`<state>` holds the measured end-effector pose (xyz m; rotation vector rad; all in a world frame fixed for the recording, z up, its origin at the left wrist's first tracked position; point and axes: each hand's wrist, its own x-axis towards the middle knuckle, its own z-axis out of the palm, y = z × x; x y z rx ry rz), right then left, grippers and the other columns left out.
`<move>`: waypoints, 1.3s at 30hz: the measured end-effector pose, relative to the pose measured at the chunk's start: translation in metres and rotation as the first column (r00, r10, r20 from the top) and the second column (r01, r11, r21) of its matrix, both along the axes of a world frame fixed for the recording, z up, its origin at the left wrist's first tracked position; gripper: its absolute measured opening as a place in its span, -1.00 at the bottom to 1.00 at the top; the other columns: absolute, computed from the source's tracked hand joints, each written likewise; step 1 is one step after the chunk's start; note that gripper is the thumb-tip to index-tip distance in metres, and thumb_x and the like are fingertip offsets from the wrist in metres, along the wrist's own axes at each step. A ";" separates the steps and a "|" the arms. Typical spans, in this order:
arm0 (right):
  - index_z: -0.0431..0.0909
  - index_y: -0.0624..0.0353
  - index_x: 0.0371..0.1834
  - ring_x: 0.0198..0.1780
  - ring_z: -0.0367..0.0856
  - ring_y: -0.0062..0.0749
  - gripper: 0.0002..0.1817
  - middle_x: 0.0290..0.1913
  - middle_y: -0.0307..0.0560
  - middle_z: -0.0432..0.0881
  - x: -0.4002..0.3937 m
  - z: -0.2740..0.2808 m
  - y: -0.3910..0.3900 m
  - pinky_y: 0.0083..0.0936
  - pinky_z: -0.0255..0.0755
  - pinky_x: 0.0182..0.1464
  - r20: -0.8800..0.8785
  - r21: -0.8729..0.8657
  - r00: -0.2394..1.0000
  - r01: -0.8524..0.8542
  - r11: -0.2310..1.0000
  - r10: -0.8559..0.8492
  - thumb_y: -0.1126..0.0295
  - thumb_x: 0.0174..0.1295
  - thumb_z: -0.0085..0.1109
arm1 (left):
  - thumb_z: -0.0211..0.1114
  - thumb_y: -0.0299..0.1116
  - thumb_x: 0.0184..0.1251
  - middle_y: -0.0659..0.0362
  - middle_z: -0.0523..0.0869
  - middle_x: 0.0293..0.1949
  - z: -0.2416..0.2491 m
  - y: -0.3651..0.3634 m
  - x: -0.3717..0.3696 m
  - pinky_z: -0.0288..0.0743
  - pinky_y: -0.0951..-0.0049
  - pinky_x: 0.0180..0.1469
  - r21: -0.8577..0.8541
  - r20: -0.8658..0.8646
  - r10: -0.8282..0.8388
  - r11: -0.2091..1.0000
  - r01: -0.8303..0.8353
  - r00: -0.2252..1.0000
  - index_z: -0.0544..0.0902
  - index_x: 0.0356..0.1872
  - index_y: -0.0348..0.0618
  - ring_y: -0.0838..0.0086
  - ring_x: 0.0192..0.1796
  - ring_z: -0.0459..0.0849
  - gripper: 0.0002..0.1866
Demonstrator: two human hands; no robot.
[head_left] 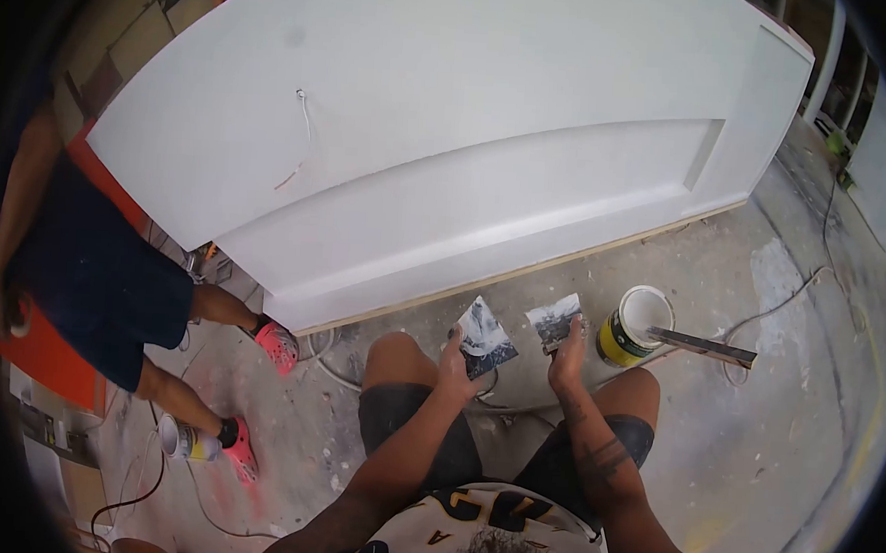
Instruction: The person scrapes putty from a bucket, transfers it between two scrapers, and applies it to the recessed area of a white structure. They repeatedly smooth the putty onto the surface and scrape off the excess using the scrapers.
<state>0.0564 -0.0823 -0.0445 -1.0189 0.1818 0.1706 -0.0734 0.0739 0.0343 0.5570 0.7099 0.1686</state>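
Observation:
My left hand (453, 365) is closed on a flat, dark putty blade (488, 344) with a smear of white paste on its face. Just to the right, my right hand (567, 358) grips a second flat blade (555, 322), also streaked white and dark. The two blades are apart, held above the floor between my knees and the white panel. Beside my right hand stands an open yellow and black can (615, 341) with white paste inside. A long flat stick (705, 346) lies across its rim and sticks out to the right.
A large white panelled piece (419, 165) with a curved recess and a dangling wire (306, 119) spans the front. At left another person (93, 258) in red clogs stands near a small bucket (189, 440). Cables and hoses (333, 371) run over the stained floor (714, 461).

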 end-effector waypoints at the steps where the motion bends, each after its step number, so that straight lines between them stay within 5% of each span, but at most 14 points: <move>1: 0.50 0.07 0.02 -0.36 0.59 -0.56 -0.62 -0.22 -0.28 0.62 0.000 0.002 -0.001 -0.55 0.38 -0.44 -0.008 -0.003 1.000 0.018 1.000 -0.018 0.00 0.50 -0.04 | 0.11 0.18 0.46 0.23 0.68 0.18 0.001 -0.001 0.000 0.49 0.26 0.12 -0.001 0.008 -0.004 1.000 0.004 1.000 0.58 0.21 0.07 0.28 0.16 0.66 -0.48; 13: 0.38 0.21 0.34 -0.11 0.54 -0.52 -0.45 0.00 -0.22 0.63 -0.022 0.044 -0.010 -0.47 0.41 -0.14 0.043 -0.026 0.998 0.038 0.999 -0.037 0.00 0.54 -0.13 | 0.21 0.07 0.44 0.13 0.63 0.23 0.006 -0.007 0.012 0.43 0.07 0.32 -0.087 0.165 0.007 0.996 0.007 0.986 0.50 0.28 -0.09 0.24 0.24 0.61 -0.44; 15: 0.26 0.30 0.43 0.18 0.51 -0.39 -0.40 0.25 -0.04 0.53 -0.027 0.057 -0.017 -0.44 0.41 0.16 0.067 -0.076 0.991 -0.109 0.991 0.114 0.04 0.57 -0.17 | 0.22 0.04 0.45 0.11 0.63 0.22 0.000 -0.013 0.014 0.45 0.09 0.30 -0.107 0.161 0.008 0.994 0.009 0.987 0.50 0.28 -0.11 0.24 0.23 0.62 -0.45; 17: 0.10 0.37 0.51 0.48 0.24 -0.30 -0.35 0.47 0.13 0.28 -0.026 0.018 -0.029 -0.43 0.15 0.46 0.364 -0.597 0.915 0.086 0.797 0.175 0.08 0.58 -0.19 | 0.22 0.09 0.43 0.14 0.65 0.19 -0.010 -0.023 0.021 0.45 0.13 0.31 -0.097 0.161 0.024 0.995 -0.008 0.987 0.50 0.28 -0.12 0.25 0.17 0.64 -0.41; 20: 0.10 0.41 0.52 0.63 -0.07 -0.19 -0.38 0.60 0.15 0.03 -0.038 -0.013 -0.034 -0.36 -0.20 0.61 0.213 -0.850 0.952 0.068 0.523 0.222 0.12 0.62 -0.41 | 0.09 0.01 0.54 0.11 0.62 0.22 -0.014 -0.034 0.019 0.44 0.10 0.32 -0.045 0.235 0.029 0.999 -0.019 0.971 0.43 0.35 -0.16 0.23 0.24 0.60 -0.45; 22: -0.07 0.32 0.58 0.58 -0.01 -0.21 -0.25 0.55 0.14 0.07 -0.051 0.037 -0.018 -0.35 -0.12 0.58 0.229 -0.507 0.964 -0.003 0.862 0.139 -0.03 0.57 -0.21 | 0.08 -0.05 0.54 0.09 0.60 0.26 -0.020 -0.030 0.014 0.42 0.11 0.34 -0.088 0.281 -0.037 0.994 0.064 0.959 0.43 0.36 -0.15 0.22 0.28 0.57 -0.48; 24: -0.02 0.23 0.57 0.55 0.04 -0.19 -0.25 0.52 0.10 0.12 -0.064 0.065 -0.012 -0.36 -0.07 0.56 0.262 -0.412 0.959 0.009 0.911 0.109 -0.05 0.53 -0.14 | 0.10 0.07 0.48 0.08 0.50 0.36 -0.025 -0.025 0.016 0.31 0.06 0.41 -0.032 0.239 -0.079 0.996 0.089 0.968 0.32 0.45 -0.16 0.14 0.36 0.49 -0.32; 25: 0.01 0.22 0.55 0.51 0.10 -0.20 -0.31 0.50 0.09 0.15 -0.074 0.072 -0.010 -0.35 0.01 0.51 0.217 -0.285 0.970 -0.047 0.957 0.112 0.02 0.53 -0.12 | 0.12 0.03 0.48 0.02 0.50 0.34 -0.064 -0.016 0.003 0.33 0.06 0.39 0.660 0.328 -0.212 0.749 -0.063 0.920 0.31 0.45 -0.18 0.14 0.36 0.48 -0.33; 26: 0.05 0.21 0.53 0.47 0.17 -0.22 -0.36 0.47 0.07 0.19 -0.080 0.076 -0.011 -0.34 0.09 0.46 0.186 -0.131 0.973 -0.115 0.985 0.138 0.10 0.53 -0.10 | 0.14 -0.01 0.48 -0.03 0.50 0.33 -0.095 -0.011 0.002 0.35 0.07 0.37 0.935 0.352 -0.354 0.093 -0.342 0.867 0.30 0.45 -0.21 0.13 0.36 0.47 -0.33; 27: 0.05 0.21 0.53 0.47 0.17 -0.22 -0.36 0.47 0.07 0.19 -0.082 0.076 -0.018 -0.34 0.09 0.46 0.205 -0.138 0.974 -0.064 0.988 0.092 0.10 0.53 -0.10 | 0.14 -0.01 0.48 -0.03 0.50 0.33 -0.063 -0.030 0.012 0.35 0.07 0.37 0.928 0.371 -0.393 0.115 -0.356 0.841 0.30 0.45 -0.21 0.13 0.36 0.47 -0.33; 29: 0.16 0.22 0.45 0.28 0.34 -0.28 -0.46 0.32 0.06 0.36 -0.085 0.072 -0.026 -0.31 0.25 0.32 0.472 -0.378 0.861 0.005 0.926 0.188 0.29 0.45 -0.06 | 0.24 -0.09 0.44 -0.20 0.46 0.29 0.027 -0.063 0.009 0.38 0.10 0.33 0.294 -0.025 0.029 0.956 -0.021 0.999 0.29 0.38 -0.40 0.09 0.32 0.49 -0.31; 32: 0.23 0.27 0.37 0.19 0.40 -0.24 -0.48 0.18 0.09 0.46 -0.091 0.103 -0.057 -0.25 0.27 0.30 0.450 -0.388 0.843 -0.114 0.915 0.296 0.43 0.32 -0.08 | 0.26 -0.08 0.44 -0.21 0.49 0.25 0.016 -0.067 0.004 0.45 0.12 0.24 0.531 0.060 -0.038 0.848 0.000 0.997 0.33 0.32 -0.50 0.12 0.23 0.56 -0.31; 36: 0.26 0.26 0.34 -0.07 0.55 -0.28 -0.48 -0.03 0.07 0.55 -0.087 0.115 -0.069 -0.33 0.46 0.06 0.683 -0.484 0.682 0.152 0.862 0.263 0.46 0.26 -0.09 | 0.21 -0.08 0.50 -0.19 0.54 0.20 0.009 -0.066 0.014 0.51 0.19 0.18 0.645 0.088 -0.032 0.763 -0.033 0.996 0.40 0.25 -0.57 0.15 0.14 0.62 -0.36; 39: 0.28 0.26 0.28 -0.36 0.58 -0.36 -0.52 -0.19 0.06 0.57 -0.099 0.134 -0.081 -0.42 0.51 -0.29 0.329 -0.370 0.827 -0.331 0.868 0.456 0.46 0.26 -0.09 | 0.20 -0.11 0.51 -0.20 0.55 0.19 0.012 -0.066 0.019 0.53 0.19 0.16 0.702 0.097 -0.031 0.710 -0.046 0.995 0.42 0.23 -0.59 0.15 0.12 0.63 -0.39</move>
